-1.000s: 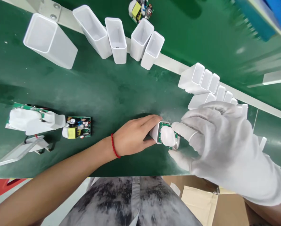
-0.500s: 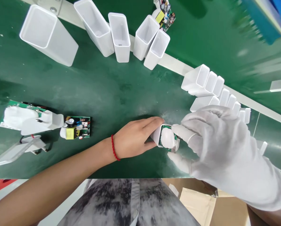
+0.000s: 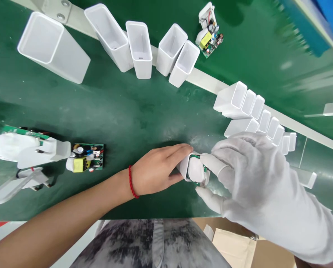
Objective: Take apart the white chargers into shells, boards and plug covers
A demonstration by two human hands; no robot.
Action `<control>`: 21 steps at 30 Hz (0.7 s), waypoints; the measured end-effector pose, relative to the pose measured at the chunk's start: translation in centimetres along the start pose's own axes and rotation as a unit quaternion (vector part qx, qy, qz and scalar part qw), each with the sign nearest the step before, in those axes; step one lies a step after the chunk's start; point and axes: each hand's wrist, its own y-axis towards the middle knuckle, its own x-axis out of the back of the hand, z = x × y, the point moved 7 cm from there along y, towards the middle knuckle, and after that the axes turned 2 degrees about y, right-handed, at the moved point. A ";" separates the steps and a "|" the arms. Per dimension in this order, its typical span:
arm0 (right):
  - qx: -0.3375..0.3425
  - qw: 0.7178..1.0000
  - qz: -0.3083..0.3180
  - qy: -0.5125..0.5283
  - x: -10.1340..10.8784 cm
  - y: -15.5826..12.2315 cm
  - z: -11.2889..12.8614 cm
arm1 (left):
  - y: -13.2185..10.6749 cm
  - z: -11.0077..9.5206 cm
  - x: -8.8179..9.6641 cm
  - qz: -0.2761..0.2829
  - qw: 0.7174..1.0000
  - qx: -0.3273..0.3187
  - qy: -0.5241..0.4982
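My left hand [image 3: 161, 169], bare with a red cord bracelet [image 3: 132, 181], is wrapped round a small white plastic case [image 3: 184, 166] near the table's front edge. A green circuit board [image 3: 194, 156] with a white blob [image 3: 196, 169] on it sits partly in the case's mouth. My right hand [image 3: 239, 178], in a white glove, has the board between thumb and forefinger. The forefinger touches its far edge; whether the thumb touches it is hard to see. Its other fingers are curled. The far end of the case is hidden under my left hand.
Open white cases [image 3: 140, 48] stand along a pale strip [image 3: 202, 80], with several more [image 3: 239, 98] at right. Circuit boards lie at left, one with yellow and white parts [image 3: 81, 163], another joined to a white plastic piece [image 3: 43, 150]. A further board [image 3: 209, 39] lies beyond the strip. Cardboard [image 3: 233, 245] is below the table edge.
The view has shifted slightly, so more of the board at the back shows. Both hands keep about the same hold on the case and board.
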 end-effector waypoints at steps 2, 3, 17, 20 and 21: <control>0.024 1.000 0.019 -0.007 -0.2 0.1 0.3 | 0.0 -0.1 0.0 -0.001 1.000 -0.004 0.001; 0.027 0.999 0.013 -0.011 -0.1 0.2 0.3 | 0.0 -0.1 0.0 -0.003 1.000 -0.005 0.002; -0.001 0.999 -0.002 -0.052 0.5 2.2 1.4 | -0.1 -0.1 0.1 -0.010 1.000 -0.011 0.009; 0.007 0.999 -0.029 -0.040 1.1 1.5 2.4 | -0.1 -0.1 0.0 -0.013 1.000 -0.012 0.012; -0.005 0.999 -0.050 -0.010 1.6 0.9 2.8 | -0.1 -0.1 0.0 -0.016 1.000 -0.015 0.010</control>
